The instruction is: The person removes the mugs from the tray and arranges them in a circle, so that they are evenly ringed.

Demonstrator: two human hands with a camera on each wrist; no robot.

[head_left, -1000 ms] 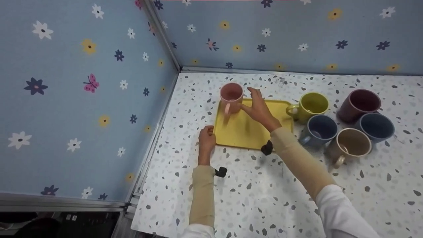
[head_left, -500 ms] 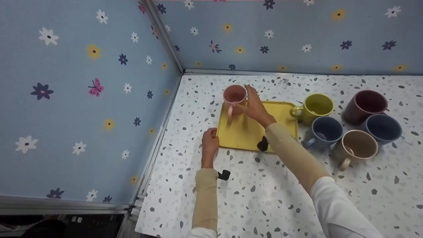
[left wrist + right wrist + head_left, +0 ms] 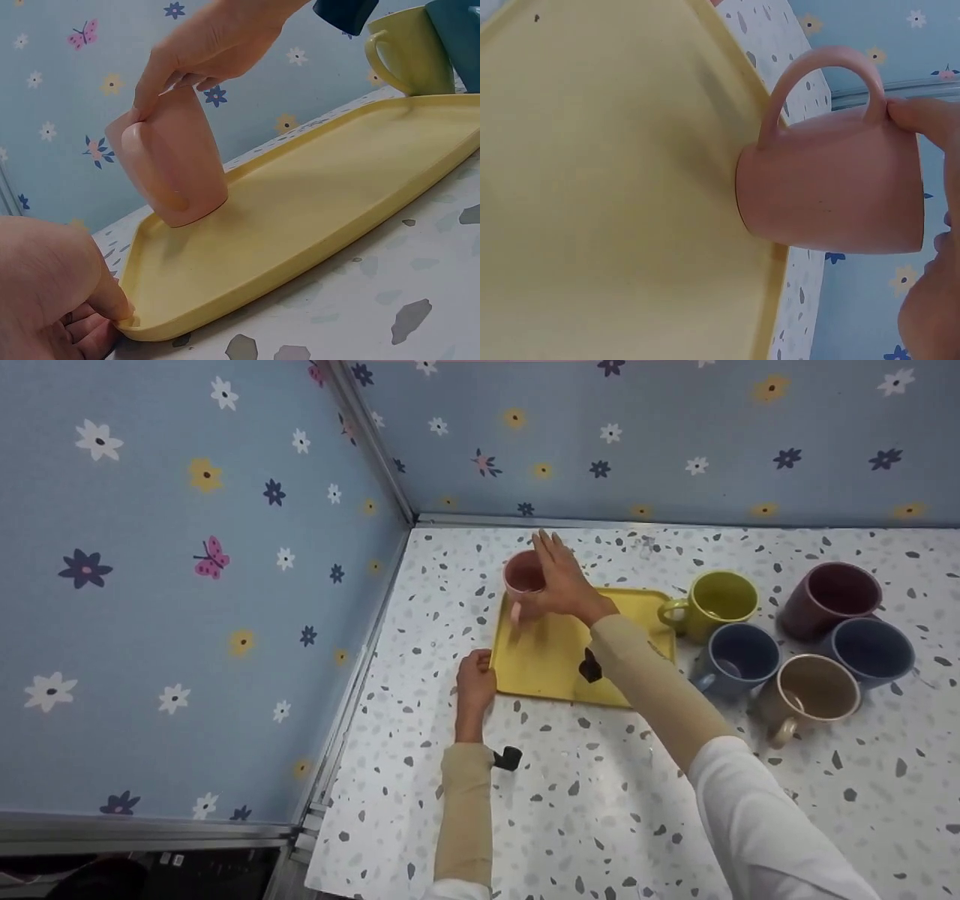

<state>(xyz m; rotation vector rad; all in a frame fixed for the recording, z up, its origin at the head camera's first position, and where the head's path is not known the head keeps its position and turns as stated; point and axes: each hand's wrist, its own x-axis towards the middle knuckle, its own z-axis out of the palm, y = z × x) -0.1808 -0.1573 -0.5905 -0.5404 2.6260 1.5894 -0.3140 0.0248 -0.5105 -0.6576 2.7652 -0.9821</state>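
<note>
A pink mug (image 3: 523, 574) stands upright in the far left corner of a yellow tray (image 3: 555, 667), its handle turned toward the near side. My right hand (image 3: 564, 583) is over the mug's right side, fingers stretched out past the rim. In the right wrist view, the thumb touches the pink mug (image 3: 832, 187) near the top of its handle. My left hand (image 3: 475, 684) pinches the tray's left edge near the front corner. The left wrist view has the thumb on the rim of the yellow tray (image 3: 225, 304), with fingers curled below.
Right of the tray stand a yellow-green mug (image 3: 721, 604), a blue mug (image 3: 739, 660), a maroon mug (image 3: 829, 604), another blue mug (image 3: 870, 652) and a brown mug (image 3: 814, 697). Flowered walls (image 3: 637, 435) bound the speckled table (image 3: 600, 810) at the back and left.
My right hand has moved from the right of the pink mug to over its rim, fingers reaching farther back. The mug and the left hand on the tray have stayed in place.
</note>
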